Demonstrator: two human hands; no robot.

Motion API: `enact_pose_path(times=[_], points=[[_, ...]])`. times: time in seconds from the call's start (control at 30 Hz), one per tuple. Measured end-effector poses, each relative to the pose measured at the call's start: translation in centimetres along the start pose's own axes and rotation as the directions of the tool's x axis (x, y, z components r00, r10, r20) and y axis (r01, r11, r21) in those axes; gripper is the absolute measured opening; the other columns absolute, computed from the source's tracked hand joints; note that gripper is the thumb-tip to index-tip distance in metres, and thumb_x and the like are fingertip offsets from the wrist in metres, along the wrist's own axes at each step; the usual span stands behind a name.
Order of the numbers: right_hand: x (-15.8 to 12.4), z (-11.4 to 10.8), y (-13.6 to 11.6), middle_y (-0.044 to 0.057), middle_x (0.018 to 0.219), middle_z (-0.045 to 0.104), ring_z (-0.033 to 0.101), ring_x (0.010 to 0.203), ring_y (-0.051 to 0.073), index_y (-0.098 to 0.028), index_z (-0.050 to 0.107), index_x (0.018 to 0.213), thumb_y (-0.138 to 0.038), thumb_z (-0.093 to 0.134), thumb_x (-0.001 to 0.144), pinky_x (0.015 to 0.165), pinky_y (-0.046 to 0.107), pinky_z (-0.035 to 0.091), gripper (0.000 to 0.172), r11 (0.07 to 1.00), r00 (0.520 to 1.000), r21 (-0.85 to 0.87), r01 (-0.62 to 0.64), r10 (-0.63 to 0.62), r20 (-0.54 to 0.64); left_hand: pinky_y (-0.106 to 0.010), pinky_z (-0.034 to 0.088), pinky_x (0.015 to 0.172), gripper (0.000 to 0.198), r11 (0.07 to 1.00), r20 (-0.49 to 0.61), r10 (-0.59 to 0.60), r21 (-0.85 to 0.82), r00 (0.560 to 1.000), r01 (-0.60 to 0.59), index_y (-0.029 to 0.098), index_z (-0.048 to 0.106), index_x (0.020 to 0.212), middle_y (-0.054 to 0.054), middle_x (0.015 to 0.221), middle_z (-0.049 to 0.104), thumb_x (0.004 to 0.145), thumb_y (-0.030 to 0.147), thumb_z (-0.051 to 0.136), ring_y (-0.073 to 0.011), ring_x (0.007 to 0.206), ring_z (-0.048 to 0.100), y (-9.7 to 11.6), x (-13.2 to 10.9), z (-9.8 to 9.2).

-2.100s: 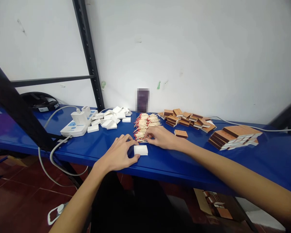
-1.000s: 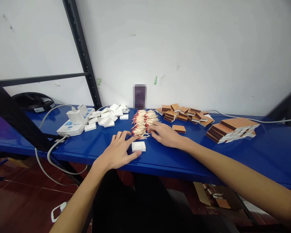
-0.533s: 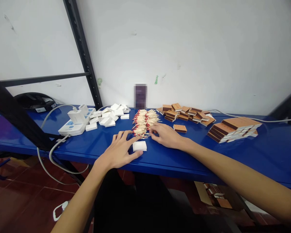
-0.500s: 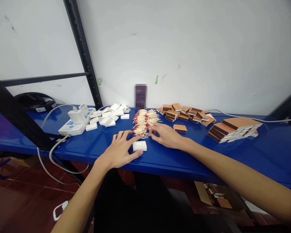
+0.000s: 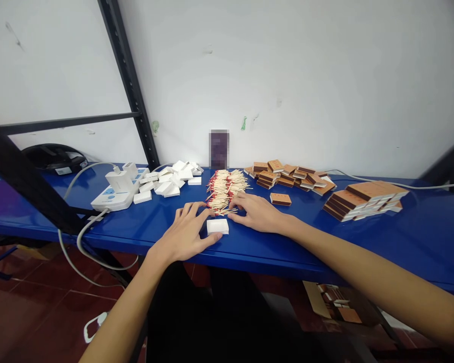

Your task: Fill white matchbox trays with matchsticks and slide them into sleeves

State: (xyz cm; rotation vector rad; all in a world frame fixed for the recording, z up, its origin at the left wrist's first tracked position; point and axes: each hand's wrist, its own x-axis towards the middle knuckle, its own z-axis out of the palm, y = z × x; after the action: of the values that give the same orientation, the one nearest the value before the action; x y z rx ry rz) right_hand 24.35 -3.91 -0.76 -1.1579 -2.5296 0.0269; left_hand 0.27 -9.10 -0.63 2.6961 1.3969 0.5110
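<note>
Head view: right hand, pinched earlier, now spreads beside matches.

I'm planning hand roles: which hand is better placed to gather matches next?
The right hand, I'd judge: it is right at the match pile's near end, while the left hand curves around the white box's left side.

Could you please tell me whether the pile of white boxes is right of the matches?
No, the white pile lies left of the matches, beside the power strip.
</note>
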Motion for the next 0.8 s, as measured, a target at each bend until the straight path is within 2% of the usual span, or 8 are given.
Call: enact_pose_path(times=[0.23, 0.5, 0.8], points=[[0.13, 0.09, -0.22, 0.006, 0.102, 0.061, 0.059, 0.088, 0.021, -0.024, 0.063, 0.112, -0.045, 0.05, 0.095, 0.074, 0.032, 0.043, 0.03, 1.0, 1.0, 0.022, 0.014, -0.014, -0.021, -0.056, 0.036, 0.101, 0.048, 1.0, -0.001, -0.01, -0.007, 1.0, 0.01, 0.025, 0.054, 0.124, -0.011, 0.139, 0.046, 0.091, 0.06, 0.047, -0.0336, 0.126, 0.04, 0.13, 0.06, -0.06], [0.72, 0.43, -0.31, 0.007, 0.106, 0.06, 0.059, 0.091, 0.023, -0.028, 0.062, 0.119, -0.048, 0.047, 0.096, 0.077, 0.035, 0.044, 0.035, 1.0, 1.0, 0.024, -0.003, 0.002, 0.023, -0.055, 0.036, 0.1, 0.052, 1.0, -0.01, -0.021, 0.004, 1.0, 0.021, 0.026, 0.052, 0.13, -0.011, 0.139, 0.046, 0.092, 0.06, 0.047, -0.0341, 0.126, 0.04, 0.01, 0.03, 0.15], [0.51, 0.44, -0.33, 0.006, 0.1, 0.06, 0.058, 0.086, 0.021, -0.022, 0.062, 0.103, -0.045, 0.05, 0.095, 0.075, 0.033, 0.043, 0.027, 0.998, 1.0, 0.061, 0.001, -0.002, 0.01, -0.056, 0.035, 0.103, 0.052, 1.0, 0.001, 0.008, -0.016, 1.0, -0.008, 0.026, 0.054, 0.131, -0.011, 0.14, 0.046, 0.091, 0.058, 0.049, -0.0342, 0.127, 0.04, -0.1, 0.01, -0.01]])
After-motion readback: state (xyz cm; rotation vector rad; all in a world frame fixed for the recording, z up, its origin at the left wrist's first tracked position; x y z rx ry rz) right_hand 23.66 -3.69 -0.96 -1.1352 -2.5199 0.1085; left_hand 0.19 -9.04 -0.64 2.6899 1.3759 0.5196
